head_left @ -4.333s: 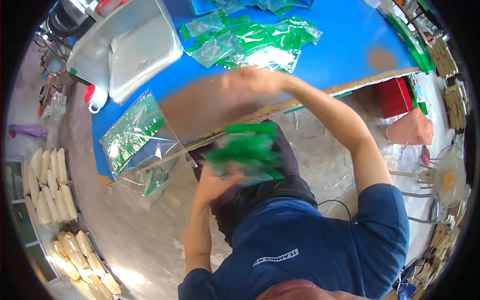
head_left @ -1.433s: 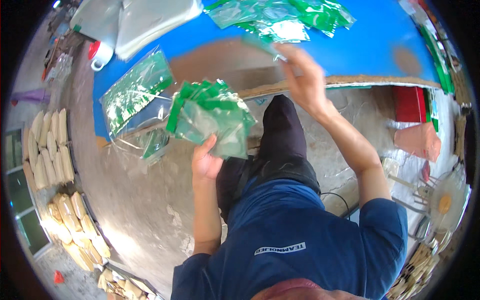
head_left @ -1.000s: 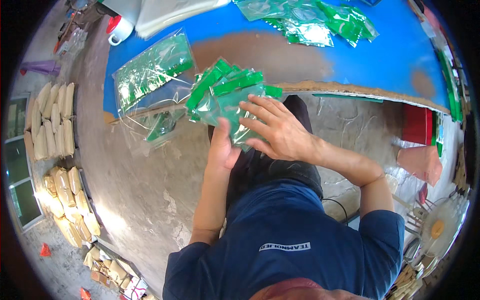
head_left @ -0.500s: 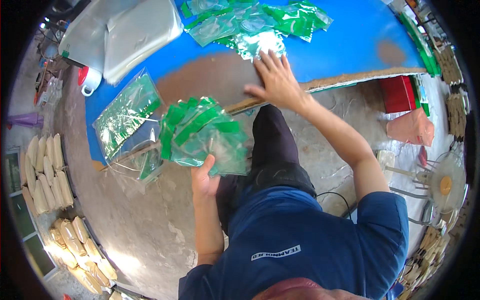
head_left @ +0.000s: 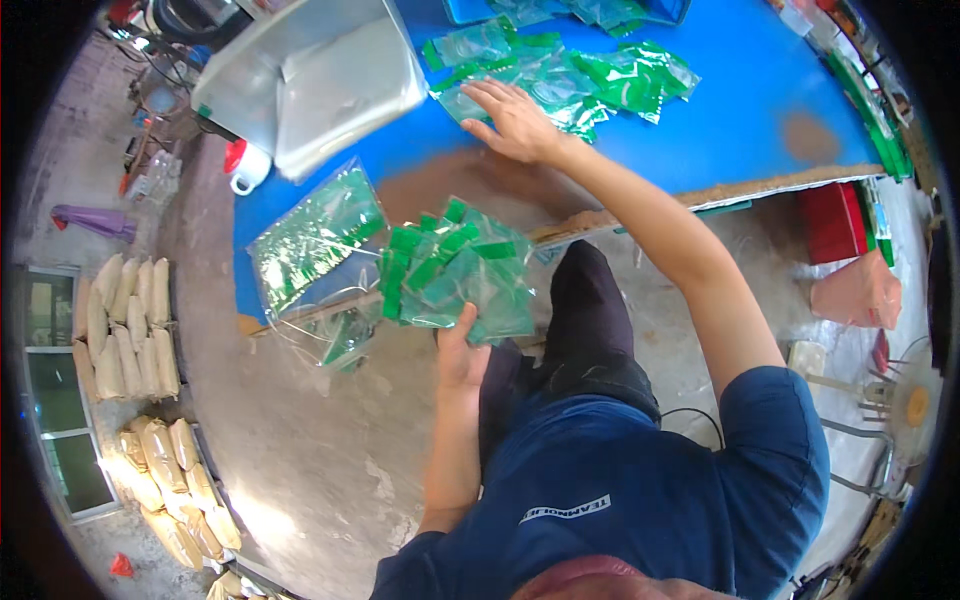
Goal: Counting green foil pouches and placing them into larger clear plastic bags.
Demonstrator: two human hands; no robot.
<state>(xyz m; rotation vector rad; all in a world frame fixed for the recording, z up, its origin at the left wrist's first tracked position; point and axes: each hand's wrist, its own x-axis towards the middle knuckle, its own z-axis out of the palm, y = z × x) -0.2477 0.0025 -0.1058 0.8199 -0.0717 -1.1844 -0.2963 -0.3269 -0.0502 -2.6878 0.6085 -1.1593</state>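
My left hand grips a fanned bunch of clear plastic packets with green bands, thumb on top, just off the table's near edge. Over on the blue table, my right hand lies with fingers stretched out on the near side of a loose pile of similar green packets. Nothing shows in its grip, though its underside is hidden. Left of the held bunch, a large clear bag of green packets rests at the table's edge, partly hanging over it.
A clear-walled bin with plastic sheets stands at the back left, beside a white mug with a red top. A blue tray holds more packets at the far side. Right of me stand a red box, a pink bag and a fan.
My right hand has shifted left and farther onto the packet pile. My left hand still holds its bunch. The view has shifted, bringing the blue tray into sight.
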